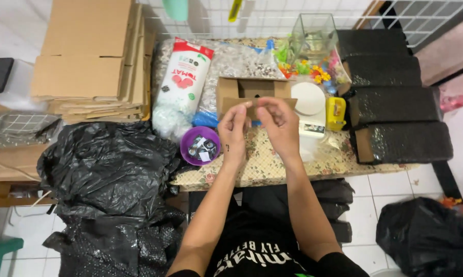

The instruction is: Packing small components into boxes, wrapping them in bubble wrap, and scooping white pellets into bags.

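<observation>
**Two hands pinch a small item above an open box**

Seen from above, a person sits at a low desk (272,172) covered with a floral cloth. At far left, flat cardboard sheets (90,56) lie stacked on the floor, with crumpled black plastic bags (108,174) in front of them. On the left part of the desk lies a white and red pouch (182,77), and just in front of it stands a purple bowl (200,146) holding small dark packets.

The left hand (235,131) is raised over the desk, its fingers curled and its thumb and forefinger pinched together on something very small; what it is cannot be made out. The right hand (280,125) meets it from the other side, fingertips likewise closed in a pinch, so the two hands nearly touch. They hover just in front of a small open cardboard box (244,92).

The work looks delicate: it would go best with both pinches kept firm and the hands held low over the box, so nothing dropped is lost.

To the right sit a white scale (309,105), a yellow item (336,113), a glass tank (313,36) with bright plastic pieces, and a row of black wrapped parcels (396,102).
</observation>
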